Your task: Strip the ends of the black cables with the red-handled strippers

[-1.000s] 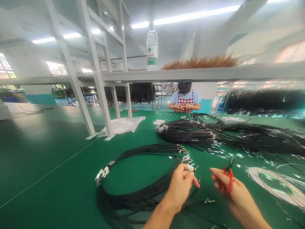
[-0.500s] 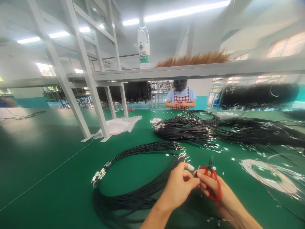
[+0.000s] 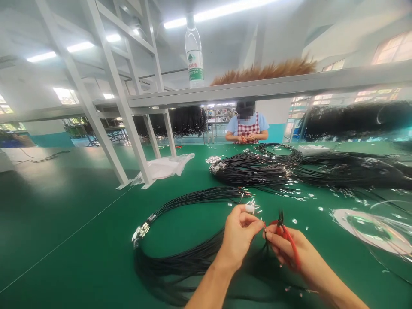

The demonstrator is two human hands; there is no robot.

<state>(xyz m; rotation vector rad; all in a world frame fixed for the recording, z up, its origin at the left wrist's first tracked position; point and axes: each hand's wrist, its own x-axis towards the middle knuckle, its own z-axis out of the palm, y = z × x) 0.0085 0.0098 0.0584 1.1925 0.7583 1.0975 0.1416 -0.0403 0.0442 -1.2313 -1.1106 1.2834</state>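
My left hand, a white wrap on one fingertip, pinches the thin end of a black cable; a bit of red shows at its tip. Close beside it, my right hand grips red-handled pliers, their dark jaws pointing up and away. The thumb and finger of that hand also pinch the same cable just below its end. Under and left of my hands lies a looped bundle of black cables, with metal connectors at the left bend and bare tips near my left hand.
A larger pile of black cables lies farther back, with small clear scraps around it. At right is a white disc with loose strands. Shelf legs and a plastic bag stand left. A co-worker sits opposite.
My hands have drawn slightly apart, and the cable end between them now shows. The left hand has shifted a little up and left. The whole view has tilted slightly.
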